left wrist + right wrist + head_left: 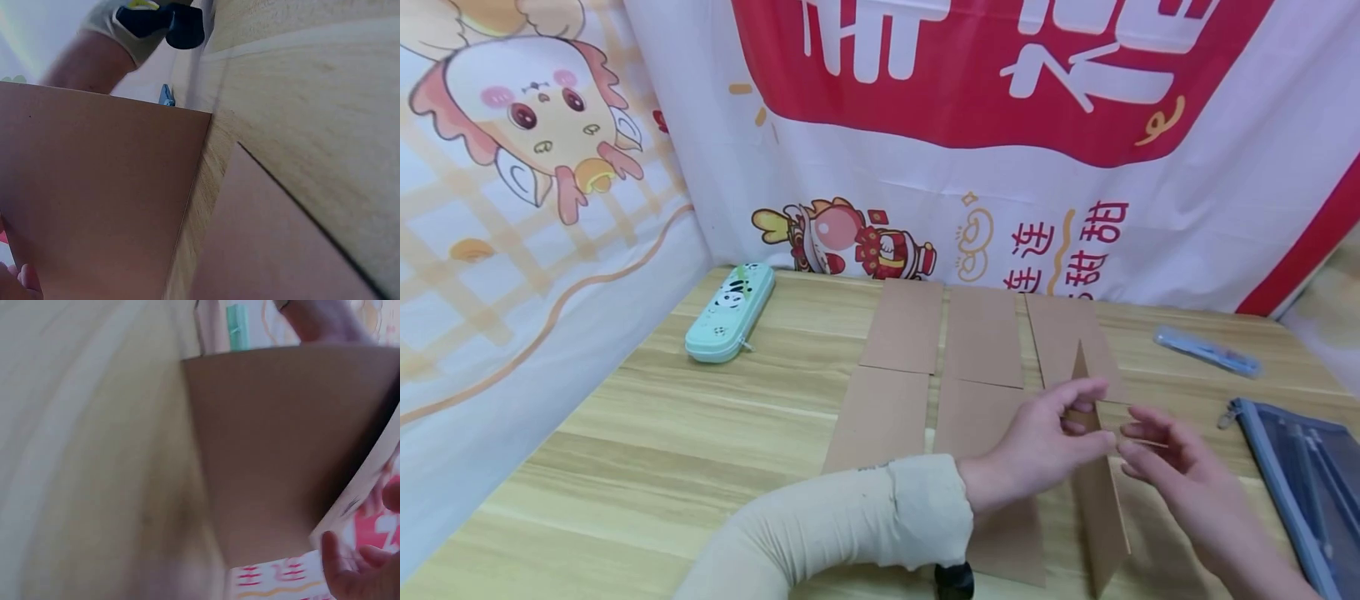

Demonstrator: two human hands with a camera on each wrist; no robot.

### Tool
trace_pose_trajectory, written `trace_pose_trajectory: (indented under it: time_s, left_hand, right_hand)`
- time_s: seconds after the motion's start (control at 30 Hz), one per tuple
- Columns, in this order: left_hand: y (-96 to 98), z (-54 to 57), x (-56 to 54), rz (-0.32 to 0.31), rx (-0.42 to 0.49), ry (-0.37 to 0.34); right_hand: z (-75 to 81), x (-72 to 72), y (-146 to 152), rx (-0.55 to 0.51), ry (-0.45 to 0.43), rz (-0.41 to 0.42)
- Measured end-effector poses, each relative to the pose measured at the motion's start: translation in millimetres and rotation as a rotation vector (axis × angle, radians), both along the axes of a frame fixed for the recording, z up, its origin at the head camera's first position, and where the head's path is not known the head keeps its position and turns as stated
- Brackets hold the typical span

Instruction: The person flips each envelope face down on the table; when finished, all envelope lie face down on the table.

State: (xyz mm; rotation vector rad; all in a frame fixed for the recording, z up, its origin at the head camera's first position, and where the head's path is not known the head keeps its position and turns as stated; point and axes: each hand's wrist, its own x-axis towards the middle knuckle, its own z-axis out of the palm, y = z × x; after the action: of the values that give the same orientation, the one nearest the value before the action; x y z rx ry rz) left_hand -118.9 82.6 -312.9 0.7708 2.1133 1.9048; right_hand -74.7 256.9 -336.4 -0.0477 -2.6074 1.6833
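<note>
A brown cardboard piece [1096, 508] stands on its long edge on the table. My left hand [1041, 442] grips its upper edge with thumb and fingers. The piece's broad side fills much of the left wrist view [100, 181] and right wrist view [269, 450]. Close beside it on the right, my right hand [1187, 475] has loosely bent fingers; contact is unclear. A narrow pale strip with a small dark mark [353, 503] runs along the cardboard's upper side near the right fingertips. Several matching pieces [981, 333] lie flat in rows under and beyond my left arm.
A mint panda pencil case [730, 312] lies at the far left. At the right are a blue slender item [1206, 350] and a dark mesh zip pouch [1303, 483] with pens inside. Printed cloth [880, 183] hangs behind the table [700, 450].
</note>
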Motion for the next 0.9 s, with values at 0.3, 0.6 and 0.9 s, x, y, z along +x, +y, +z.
trace_pose_trajectory:
  time_s: [0.3,0.6,0.9]
  left_hand:
    - [1.6,-0.9,-0.4,-0.006,0.010,0.011]
    - [-0.5,-2.9,-1.9,0.002,-0.001,0.080]
    - [-3.3,-8.9,-2.9,-0.039,0.043,0.074]
  right_hand:
    - [22.2,28.7,-30.8,0.063,0.055,-0.074]
    - [12.5,28.0,-40.2,0.024,-0.027,-0.043]
    - [2.5,27.2,-38.4,-0.057,0.038,-0.037]
